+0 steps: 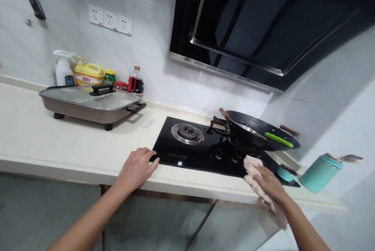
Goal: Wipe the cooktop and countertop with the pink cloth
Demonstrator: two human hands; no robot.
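My left hand (138, 168) rests on the counter edge with its fingers apart, by the left front corner of the black glass gas hob (164, 157). Nothing is in it. Under my right hand (268, 180) is a pale pink cloth (252, 163), gripped against the front edge of the hob; its loose end hangs down past the counter's edge. Behind that hand a black wok (249, 139) sits tilted on the right burner, with a green-handled utensil (279, 140) lying in it. On the left side the round burner (187, 133) is bare of its pan support.
A teal cup (286, 173) stands at the hob's right end, beside a tilted-looking teal thermos (320, 173). Left on the counter (23, 126) is a lidded electric pan (88, 110), with bottles (89, 74) behind it. A range hood (249, 28) overhangs the hob.
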